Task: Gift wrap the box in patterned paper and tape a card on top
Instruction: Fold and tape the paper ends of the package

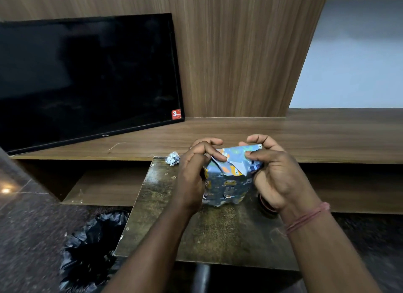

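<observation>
Scuffed dark table carries wrapped box, crumpled paper scrap (far-left corner)

My left hand and my right hand sit on both sides of the blue patterned wrapped box, so its sides are blocked. The worn dark table top in front of it has bare room. A crumpled paper ball sits by the far left corner. A dark round thing hides under my right wrist. The big black TV screen blocks the far left.
</observation>
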